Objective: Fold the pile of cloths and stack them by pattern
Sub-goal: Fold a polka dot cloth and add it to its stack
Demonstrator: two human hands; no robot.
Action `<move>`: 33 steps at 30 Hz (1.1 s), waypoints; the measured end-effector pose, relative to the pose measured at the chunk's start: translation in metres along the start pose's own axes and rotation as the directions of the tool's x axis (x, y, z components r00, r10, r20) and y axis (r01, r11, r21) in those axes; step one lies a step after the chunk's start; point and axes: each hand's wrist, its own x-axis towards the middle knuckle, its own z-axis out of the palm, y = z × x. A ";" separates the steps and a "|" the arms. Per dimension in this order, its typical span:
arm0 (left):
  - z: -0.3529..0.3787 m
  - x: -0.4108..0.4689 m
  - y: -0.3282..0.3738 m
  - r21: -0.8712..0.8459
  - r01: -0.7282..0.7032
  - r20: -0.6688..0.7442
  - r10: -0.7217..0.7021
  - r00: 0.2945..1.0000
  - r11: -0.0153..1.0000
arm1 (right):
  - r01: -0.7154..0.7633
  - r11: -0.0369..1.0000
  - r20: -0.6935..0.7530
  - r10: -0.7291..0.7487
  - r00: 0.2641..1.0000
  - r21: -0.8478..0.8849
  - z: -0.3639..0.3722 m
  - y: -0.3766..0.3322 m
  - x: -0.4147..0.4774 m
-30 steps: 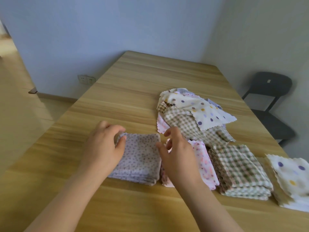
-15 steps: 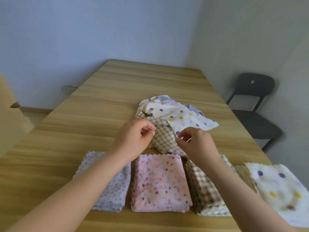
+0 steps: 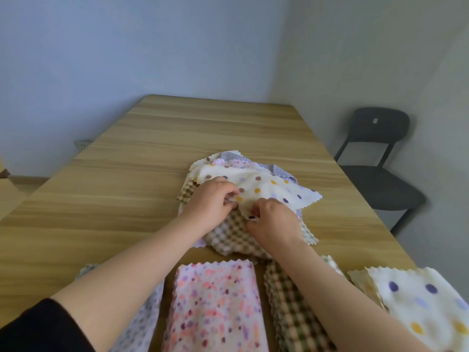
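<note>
Socket (image 3: 82,143) on the wall at far left, beyond the worktop (image 3: 106,199) edge. Black sleeve (image 3: 43,326) in the near left corner of view, with a bare forearm running from it up to the left hand (image 3: 212,201).

Lilac speckled stack (image 3: 142,326) lies under that forearm at the near edge. It is mostly hidden, and the number of layers cannot be told.

Left hand: fingers curled, pinching the near edge of the cream polka-dot cloth (image 3: 266,182), the top sheet of the unfolded pile (image 3: 281,171) at mid-worktop.

Pink speckled stack (image 3: 215,308) is folded and sits just right of the lilac one, with a strip of bare wood between them, on the near side of the pile.

Pile make-up: cream polka-dot cloth uppermost, brown checked cloth (image 3: 228,240) beneath it and spreading toward the viewer, grey and lilac edges showing at the far side.

Right hand (image 3: 272,223): fingers curled, pinching the near corner of the same cloth, close beside the left hand.

Checked stack (image 3: 291,313) is folded, right of the pink one, and partly crossed by the right forearm. Polka-dot stack (image 3: 426,306) at near right, just beside the checked stack.

Dark chair (image 3: 378,168) stands on the floor beyond the worktop's right edge, by the wall.
</note>
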 end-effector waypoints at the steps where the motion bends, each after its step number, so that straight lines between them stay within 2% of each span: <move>1: 0.001 0.002 -0.001 0.018 -0.008 0.008 0.008 1.000 1.000 | 0.006 1.000 -0.012 -0.006 1.000 0.007 0.000 0.002 0.001; 6: 0.000 0.005 -0.003 0.039 -0.074 -0.011 0.074 0.997 0.997 | 0.026 0.999 -0.160 -0.021 0.987 0.026 -0.012 0.013 -0.002; 11: -0.009 0.008 0.008 0.064 -0.137 -0.131 0.144 0.981 0.989 | 0.100 0.930 -0.296 0.011 0.955 0.354 -0.047 0.010 -0.009; 16: -0.036 -0.001 0.039 -0.029 -0.179 -0.322 0.160 0.933 0.983 | 0.195 0.878 -0.487 0.049 0.872 0.438 -0.092 0.001 -0.028; 19: -0.055 -0.013 0.054 -0.068 -0.178 -0.359 0.142 0.922 0.982 | 0.242 0.828 -0.562 0.103 0.821 0.506 -0.121 -0.002 -0.046; 27: -0.096 -0.055 0.082 -0.094 -0.195 -0.439 0.135 0.888 0.976 | 0.311 0.795 -0.675 0.161 0.720 0.521 -0.174 0.000 -0.096; 33: -0.119 -0.081 0.099 0.007 -0.205 -0.487 0.182 0.854 0.979 | 0.334 0.772 -0.716 0.215 0.664 0.541 -0.195 0.006 -0.131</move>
